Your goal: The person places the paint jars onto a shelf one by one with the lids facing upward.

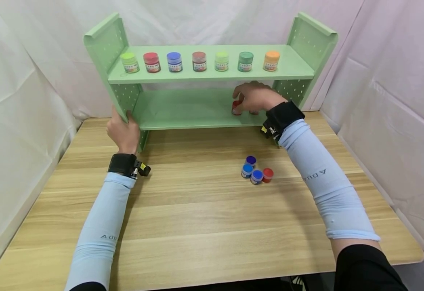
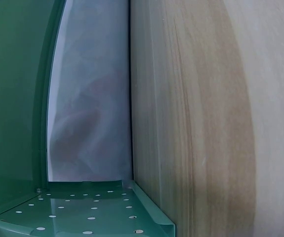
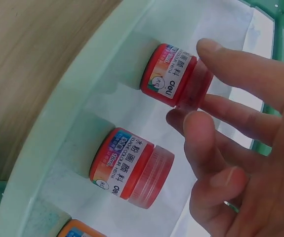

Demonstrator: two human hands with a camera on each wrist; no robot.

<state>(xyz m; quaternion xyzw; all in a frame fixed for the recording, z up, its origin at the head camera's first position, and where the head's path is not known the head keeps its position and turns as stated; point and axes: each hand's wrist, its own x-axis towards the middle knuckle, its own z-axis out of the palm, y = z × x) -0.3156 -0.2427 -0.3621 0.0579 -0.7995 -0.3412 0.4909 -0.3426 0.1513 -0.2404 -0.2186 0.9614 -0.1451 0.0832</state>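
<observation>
On the lower shelf board, my right hand (image 1: 257,96) pinches the cap of a small red paint jar (image 3: 169,74), thumb on one side and fingers on the other. The jar (image 1: 236,108) stands upright near the board's front edge. Beside it is a second red paint jar (image 3: 131,168), partly hidden by the hand in the head view. An orange-red jar (image 3: 80,230) shows only partly at the bottom of the right wrist view. My left hand (image 1: 124,131) grips the lower left side panel of the green shelf (image 1: 183,107); the left wrist view does not show the hand.
Several paint jars in different colours, such as an orange one (image 1: 271,61), line the upper board. On the wooden table (image 1: 197,210) a cluster holds blue jars (image 1: 257,176) and a red jar (image 1: 267,175). White cloth (image 1: 397,101) hangs behind and at both sides.
</observation>
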